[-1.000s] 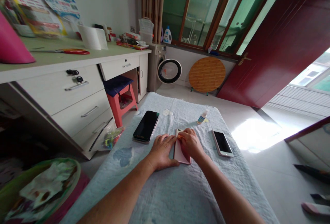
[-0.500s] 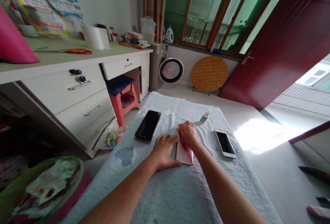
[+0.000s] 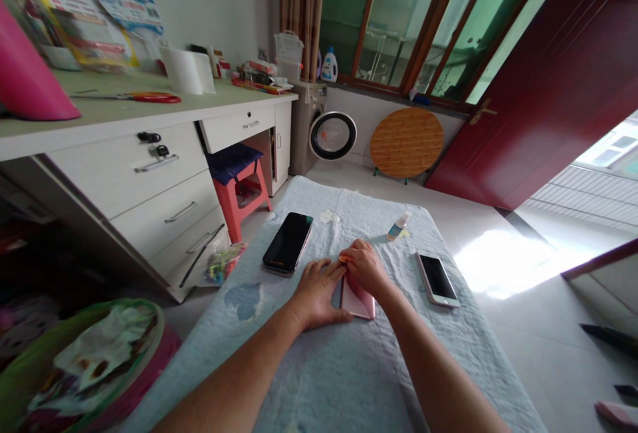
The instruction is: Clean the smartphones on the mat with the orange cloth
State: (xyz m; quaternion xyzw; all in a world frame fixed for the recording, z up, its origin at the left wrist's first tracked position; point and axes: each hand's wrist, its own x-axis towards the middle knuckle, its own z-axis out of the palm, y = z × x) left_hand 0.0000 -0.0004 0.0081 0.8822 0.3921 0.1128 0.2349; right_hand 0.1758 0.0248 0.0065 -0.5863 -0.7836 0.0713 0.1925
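Note:
A pink flat device (image 3: 357, 300) lies on the blue-grey cloth (image 3: 343, 380) in front of me. My left hand (image 3: 319, 297) rests along its left edge, fingers spread and thumb at the near corner. Over its far end, my right hand (image 3: 363, 265) pinches a small orange thing (image 3: 343, 258), partly hidden by the fingers. To the left lies a black phone (image 3: 288, 242), screen up. A small spray bottle (image 3: 398, 226) stands beyond my right hand, and a white-framed phone (image 3: 437, 279) with a dark screen lies at the right.
A white desk (image 3: 149, 174) with drawers runs along the left, with a red stool (image 3: 244, 194) beside it. A filled bin (image 3: 154, 340) stands at the lower left. Farther off are a washing machine (image 3: 304, 134), a round wooden board (image 3: 407, 143) and a red door (image 3: 538, 81).
My right hand has shifted slightly left and toward me, with the orange thing still in its fingers. My left hand stays at the pink device's edge.

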